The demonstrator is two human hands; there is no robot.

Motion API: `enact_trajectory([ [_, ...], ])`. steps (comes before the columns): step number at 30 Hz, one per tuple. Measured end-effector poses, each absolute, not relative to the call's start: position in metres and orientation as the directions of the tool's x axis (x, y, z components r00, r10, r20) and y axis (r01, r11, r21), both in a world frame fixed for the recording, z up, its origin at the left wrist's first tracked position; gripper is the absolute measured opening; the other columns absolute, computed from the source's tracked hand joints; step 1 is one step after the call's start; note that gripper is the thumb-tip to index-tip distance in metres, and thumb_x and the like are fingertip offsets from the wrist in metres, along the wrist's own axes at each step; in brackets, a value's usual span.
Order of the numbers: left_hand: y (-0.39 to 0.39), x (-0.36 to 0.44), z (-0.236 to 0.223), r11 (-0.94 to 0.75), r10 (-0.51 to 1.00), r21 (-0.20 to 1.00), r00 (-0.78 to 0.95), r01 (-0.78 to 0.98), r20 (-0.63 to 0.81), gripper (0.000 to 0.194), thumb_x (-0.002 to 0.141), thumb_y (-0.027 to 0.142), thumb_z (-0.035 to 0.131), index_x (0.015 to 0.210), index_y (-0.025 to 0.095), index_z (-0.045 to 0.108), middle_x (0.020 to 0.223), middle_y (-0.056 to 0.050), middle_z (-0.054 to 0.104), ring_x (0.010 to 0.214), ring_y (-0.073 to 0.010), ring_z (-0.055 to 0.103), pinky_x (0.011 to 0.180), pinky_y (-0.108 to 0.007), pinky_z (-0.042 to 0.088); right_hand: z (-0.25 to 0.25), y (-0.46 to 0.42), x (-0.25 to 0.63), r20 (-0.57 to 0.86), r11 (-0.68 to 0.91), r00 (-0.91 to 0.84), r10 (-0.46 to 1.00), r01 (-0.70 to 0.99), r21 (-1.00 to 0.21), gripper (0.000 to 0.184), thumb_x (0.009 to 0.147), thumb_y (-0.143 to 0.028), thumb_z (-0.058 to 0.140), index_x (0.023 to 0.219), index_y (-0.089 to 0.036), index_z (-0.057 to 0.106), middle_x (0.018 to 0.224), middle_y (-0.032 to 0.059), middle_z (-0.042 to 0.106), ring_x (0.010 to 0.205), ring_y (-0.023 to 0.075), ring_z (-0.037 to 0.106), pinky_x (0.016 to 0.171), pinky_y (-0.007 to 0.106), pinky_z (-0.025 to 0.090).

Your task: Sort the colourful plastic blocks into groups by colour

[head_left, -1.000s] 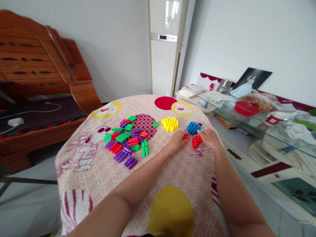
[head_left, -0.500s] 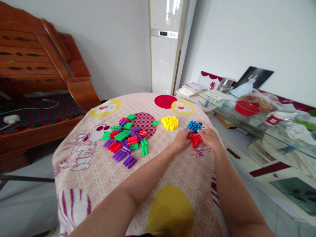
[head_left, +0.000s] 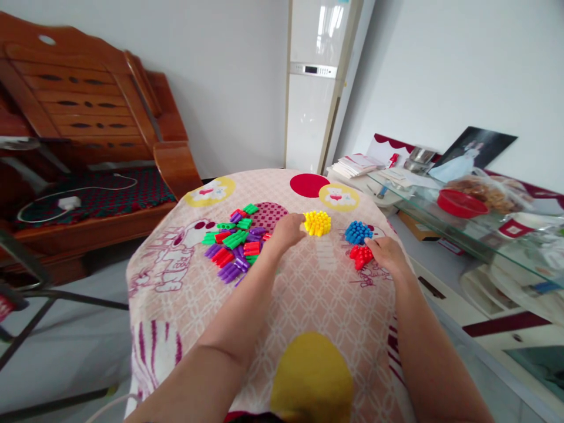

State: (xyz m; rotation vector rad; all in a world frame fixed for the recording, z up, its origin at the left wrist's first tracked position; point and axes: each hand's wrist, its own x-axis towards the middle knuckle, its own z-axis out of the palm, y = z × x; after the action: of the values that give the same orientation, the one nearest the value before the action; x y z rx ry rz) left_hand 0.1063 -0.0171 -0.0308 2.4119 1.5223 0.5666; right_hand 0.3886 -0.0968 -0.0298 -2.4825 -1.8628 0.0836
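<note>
My left hand (head_left: pixel 289 231) is above the table between the mixed pile and the yellow cluster, its fingers mostly hidden and slightly blurred. Just right of it stands a tight cluster of yellow plastic pegs (head_left: pixel 317 223). My right hand (head_left: pixel 388 254) rests at the right side of the table, fingers stretched out at the edge of the red plastic pieces (head_left: pixel 361 257). Directly behind the red ones is a cluster of blue pegs (head_left: pixel 358 232). At left lies a loose pile of green tube-like pieces (head_left: pixel 235 239), purple pieces (head_left: pixel 229 272) and red pieces (head_left: pixel 222 256), partly covered by my left forearm.
A patterned cloth (head_left: pixel 317 299) covers the table. To the right, a glass-topped cabinet (head_left: pixel 409 202) holds papers, a red bowl (head_left: pixel 462 203) and bagged items. A wooden bench (head_left: pixel 88 117) stands at the left, and a tall white appliance (head_left: pixel 311 117) behind the table.
My left hand has left the red pieces and moved left, past the yellow pegs towards the mixed pile. My right hand stays beside the red pieces. The camera view has turned slightly left.
</note>
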Motion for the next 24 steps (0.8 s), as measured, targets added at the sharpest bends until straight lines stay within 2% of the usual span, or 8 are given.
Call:
enact_trajectory([
  [2,-0.009,0.073,-0.027,-0.319,0.946,0.302,0.284,0.898,0.156,0.032,0.075,0.013,0.069,0.106,0.016,0.072,0.114,-0.013,0.072,0.108,-0.0302,0.065,0.091,-0.036,0.051,-0.029,-0.097,0.388,-0.032,-0.282,0.280,0.959,0.958,-0.060,0.055,0.101,-0.042,0.034,0.097,-0.011,0.078,0.098,0.0180,0.076,0.091,0.0243,0.069,0.070,0.029,0.041],
  [4,-0.004,0.048,-0.027,-0.277,0.960,0.244,0.278,0.929,0.033,0.029,0.067,0.011,0.075,0.096,0.017,0.074,0.104,-0.010,0.074,0.102,-0.0285,0.066,0.083,-0.032,0.050,-0.028,-0.097,0.387,-0.037,-0.280,0.278,0.960,0.958,-0.067,0.055,0.102,-0.042,0.033,0.098,-0.010,0.078,0.096,0.0181,0.076,0.090,0.0245,0.069,0.070,0.029,0.041],
  [7,-0.002,0.028,-0.029,-0.318,0.936,0.242,0.344,0.917,-0.076,0.026,0.063,0.008,0.078,0.086,0.018,0.074,0.092,-0.004,0.075,0.091,-0.0209,0.065,0.075,-0.025,0.046,-0.027,-0.098,0.385,-0.031,-0.284,0.282,0.959,0.956,-0.076,0.055,0.101,-0.042,0.034,0.098,-0.010,0.078,0.096,0.0180,0.076,0.090,0.0248,0.069,0.070,0.029,0.040],
  [10,-0.002,0.028,-0.029,-0.301,0.942,0.262,0.329,0.917,-0.066,0.021,0.063,0.006,0.077,0.081,0.016,0.073,0.082,-0.001,0.073,0.080,-0.0168,0.062,0.067,-0.022,0.041,-0.025,-0.100,0.383,-0.032,-0.302,0.300,0.953,0.947,-0.108,0.054,0.101,-0.042,0.034,0.097,-0.011,0.078,0.094,0.0171,0.076,0.088,0.0236,0.069,0.068,0.028,0.040],
  [12,-0.003,0.038,-0.026,-0.293,0.948,0.311,0.317,0.904,-0.028,0.016,0.065,0.006,0.074,0.078,0.015,0.073,0.074,-0.001,0.071,0.073,-0.0154,0.059,0.064,-0.022,0.039,-0.023,-0.102,0.381,-0.047,-0.313,0.310,0.950,0.940,-0.136,0.054,0.101,-0.042,0.034,0.096,-0.011,0.078,0.089,0.0162,0.076,0.083,0.0224,0.069,0.066,0.028,0.040],
  [16,-0.016,0.082,-0.020,-0.398,0.915,0.514,0.370,0.760,0.162,0.014,0.074,0.009,0.066,0.085,0.014,0.074,0.074,-0.002,0.072,0.066,-0.0137,0.060,0.064,-0.023,0.042,-0.021,-0.103,0.379,-0.043,-0.320,0.317,0.948,0.939,-0.123,0.052,0.101,-0.041,0.036,0.097,-0.010,0.078,0.084,0.0155,0.075,0.081,0.0225,0.068,0.066,0.028,0.039],
  [19,-0.035,0.128,-0.024,-0.413,0.887,0.694,0.432,0.590,0.160,0.017,0.078,0.014,0.063,0.092,0.013,0.073,0.071,-0.001,0.071,0.059,-0.0117,0.061,0.060,-0.022,0.044,-0.021,-0.103,0.379,-0.039,-0.317,0.314,0.948,0.941,-0.120,0.051,0.101,-0.041,0.037,0.095,-0.012,0.078,0.084,0.0146,0.075,0.083,0.0226,0.069,0.066,0.028,0.040],
  [24,-0.065,0.188,-0.048,-0.495,0.808,0.727,0.559,0.476,0.185,0.013,0.075,0.013,0.065,0.085,0.014,0.074,0.067,0.000,0.069,0.063,-0.0132,0.062,0.063,-0.023,0.046,-0.022,-0.101,0.380,-0.022,-0.299,0.298,0.954,0.946,-0.122,0.050,0.100,-0.041,0.038,0.091,-0.014,0.079,0.087,0.0141,0.076,0.085,0.0227,0.069,0.068,0.028,0.041],
])
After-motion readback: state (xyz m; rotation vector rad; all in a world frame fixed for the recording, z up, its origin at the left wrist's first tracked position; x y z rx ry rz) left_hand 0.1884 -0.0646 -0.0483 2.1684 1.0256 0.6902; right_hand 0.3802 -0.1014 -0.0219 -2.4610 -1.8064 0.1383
